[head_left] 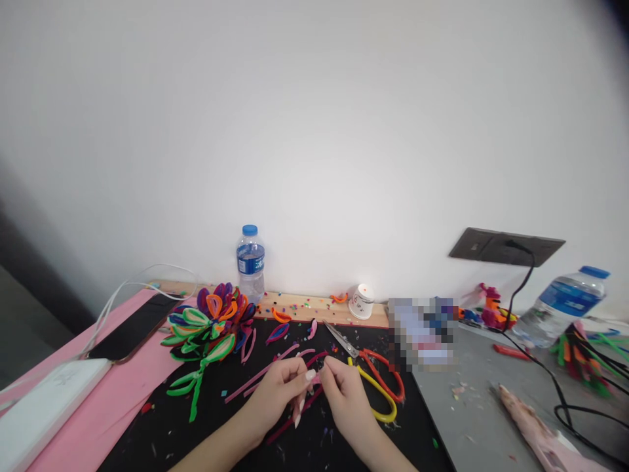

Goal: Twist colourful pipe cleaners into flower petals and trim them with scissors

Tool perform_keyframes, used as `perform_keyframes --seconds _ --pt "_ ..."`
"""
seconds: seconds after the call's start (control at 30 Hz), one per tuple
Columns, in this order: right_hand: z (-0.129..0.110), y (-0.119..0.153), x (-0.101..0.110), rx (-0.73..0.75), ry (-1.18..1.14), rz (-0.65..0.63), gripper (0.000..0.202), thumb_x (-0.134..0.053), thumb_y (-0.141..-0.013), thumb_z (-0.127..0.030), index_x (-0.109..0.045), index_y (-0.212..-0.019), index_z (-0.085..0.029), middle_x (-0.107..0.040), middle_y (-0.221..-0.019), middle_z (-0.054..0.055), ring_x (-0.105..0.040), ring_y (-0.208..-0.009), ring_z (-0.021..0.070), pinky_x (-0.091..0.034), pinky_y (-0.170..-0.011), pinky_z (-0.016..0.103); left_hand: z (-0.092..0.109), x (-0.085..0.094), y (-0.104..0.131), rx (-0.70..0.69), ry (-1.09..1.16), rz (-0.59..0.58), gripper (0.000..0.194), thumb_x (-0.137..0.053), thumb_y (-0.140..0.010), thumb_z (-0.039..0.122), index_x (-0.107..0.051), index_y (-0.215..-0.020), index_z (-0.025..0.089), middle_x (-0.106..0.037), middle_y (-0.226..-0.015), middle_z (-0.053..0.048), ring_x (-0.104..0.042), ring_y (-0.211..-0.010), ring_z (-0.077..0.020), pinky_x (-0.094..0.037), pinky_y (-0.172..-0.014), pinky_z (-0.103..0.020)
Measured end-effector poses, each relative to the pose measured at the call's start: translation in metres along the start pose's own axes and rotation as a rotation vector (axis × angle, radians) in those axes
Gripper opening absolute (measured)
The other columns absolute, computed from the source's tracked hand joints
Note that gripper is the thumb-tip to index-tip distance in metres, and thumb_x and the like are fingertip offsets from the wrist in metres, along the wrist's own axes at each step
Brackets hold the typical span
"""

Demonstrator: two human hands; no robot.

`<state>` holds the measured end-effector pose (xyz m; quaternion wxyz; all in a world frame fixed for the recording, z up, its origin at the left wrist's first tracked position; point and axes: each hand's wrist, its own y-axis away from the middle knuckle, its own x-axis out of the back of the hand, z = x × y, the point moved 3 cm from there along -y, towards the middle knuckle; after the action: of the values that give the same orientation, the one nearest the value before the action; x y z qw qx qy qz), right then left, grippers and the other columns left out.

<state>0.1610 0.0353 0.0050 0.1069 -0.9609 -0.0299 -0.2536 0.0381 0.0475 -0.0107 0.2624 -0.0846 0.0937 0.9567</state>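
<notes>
On the left I'm seeing one pipe-cleaner flower lying far on the counter. Near centre, the left hand and right hand are each pinching one pink stem, both grips mostly covering it. Rightward, one pair of scissors is lying beside one pixelated, unreadable item.

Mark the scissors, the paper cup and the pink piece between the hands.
Scissors [352, 351]: head view, metal near the pivot.
Paper cup [362, 305]: head view, side wall.
Pink piece [316, 379]: head view, exposed part.
</notes>
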Motion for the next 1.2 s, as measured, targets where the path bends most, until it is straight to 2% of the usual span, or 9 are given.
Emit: perform_keyframes --seconds 0.17,0.27,0.33,0.47,0.63,0.77,0.93,1.1,1.2 --pt "-0.003 0.005 0.002 0.184 0.203 -0.021 0.027 -0.031 -0.085 -0.021 -0.023 -0.059 -0.020 -0.024 -0.050 -0.007 -0.027 -0.044 0.0079 -0.018 -0.046 0.024 -0.010 -0.004 0.004 0.266 0.448 -0.103 0.028 -0.062 -0.072 0.032 -0.044 -0.059 0.015 -0.038 -0.040 0.010 -0.023 -0.029 -0.0003 -0.016 -0.033 -0.015" --pt "0.000 0.005 0.000 0.230 0.224 -0.032 0.024 -0.030 -0.085 -0.020 -0.024 -0.061 -0.021 -0.026 -0.052 -0.006 -0.030 -0.046 0.0087 -0.019 -0.047 0.024 -0.013 -0.006 0.006 0.363 0.543 -0.138 0.025 -0.064 -0.070 0.029 -0.045 -0.062 0.015 -0.037 -0.043 0.011 -0.021 -0.030 0.0007 -0.016 -0.035 -0.014" --pt "0.004 0.003 -0.001 0.156 0.176 -0.012 0.026 -0.030 -0.085 -0.023 -0.025 -0.059 -0.020 -0.027 -0.051 -0.006 -0.029 -0.045 0.0086 -0.019 -0.047 0.024 -0.011 -0.004 0.004 0.264 0.418 -0.100 0.027 -0.060 -0.074 0.034 -0.044 -0.061 0.016 -0.040 -0.044 0.009 -0.028 -0.030 -0.0006 -0.019 -0.035 -0.015" --pt "0.015 -0.002 -0.005 -0.120 -0.108 0.003 0.033 -0.031 -0.085 -0.031 -0.028 -0.053 -0.021 -0.028 -0.046 -0.007 -0.025 -0.042 0.0075 -0.019 -0.042 0.022 -0.001 0.003 0.001 -0.055 -0.127 0.048 0.022 -0.060 -0.073 0.035 -0.051 -0.068 0.016 -0.053 -0.054 0.004 -0.045 -0.037 -0.0068 -0.031 -0.038 -0.018" --pt "0.023 -0.002 -0.015 -0.398 -0.485 -0.119 0.032 -0.034 -0.081 -0.032 -0.030 -0.051 -0.022 -0.026 -0.034 -0.011 -0.014 -0.032 0.0050 -0.011 -0.033 0.019 0.013 0.008 0.009 -0.404 -0.769 0.104 0.017 -0.047 -0.084 0.026 -0.060 -0.076 0.019 -0.059 -0.069 0.000 -0.054 -0.062 -0.0124 -0.039 -0.061 -0.022" --pt "0.021 0.000 -0.017 -0.433 -0.592 -0.119 0.030 -0.036 -0.080 -0.031 -0.031 -0.052 -0.021 -0.027 -0.035 -0.011 -0.013 -0.031 0.0045 -0.009 -0.033 0.019 0.017 0.009 0.013 -0.458 -0.936 0.102 0.022 -0.041 -0.087 0.023 -0.058 -0.072 0.018 -0.057 -0.068 -0.001 -0.051 -0.063 -0.0126 -0.036 -0.060 -0.022" --pt "0.015 0.001 -0.014 -0.235 -0.402 -0.051 0.031 -0.032 -0.084 -0.034 -0.033 -0.056 -0.021 -0.026 -0.041 -0.010 -0.018 -0.038 0.0060 -0.015 -0.037 0.020 0.011 0.006 0.008 -0.264 -0.567 0.153 0.029 -0.043 -0.085 0.031 -0.046 -0.060 0.018 -0.048 -0.051 0.004 -0.046 -0.044 -0.0095 -0.036 -0.047 -0.020" --pt "0.008 0.006 -0.007 0.024 0.017 0.033 0.029 -0.031 -0.086 -0.026 -0.026 -0.058 -0.021 -0.028 -0.051 -0.007 -0.027 -0.046 0.0082 -0.020 -0.045 0.023 -0.004 -0.003 0.004 0.002 -0.002 0.051 0.033 -0.052 -0.077 0.043 -0.042 -0.058 0.018 -0.046 -0.041 0.006 -0.035 -0.029 -0.0055 -0.026 -0.032 -0.016" --pt "0.005 0.009 -0.004 0.200 0.212 0.029 0.025 -0.031 -0.084 -0.019 -0.024 -0.060 -0.021 -0.026 -0.052 -0.007 -0.027 -0.044 0.0085 -0.018 -0.045 0.024 -0.009 -0.005 0.006 0.152 0.292 -0.050 0.032 -0.058 -0.074 0.039 -0.044 -0.057 0.016 -0.043 -0.041 0.008 -0.028 -0.028 -0.0016 -0.019 -0.033 -0.015"
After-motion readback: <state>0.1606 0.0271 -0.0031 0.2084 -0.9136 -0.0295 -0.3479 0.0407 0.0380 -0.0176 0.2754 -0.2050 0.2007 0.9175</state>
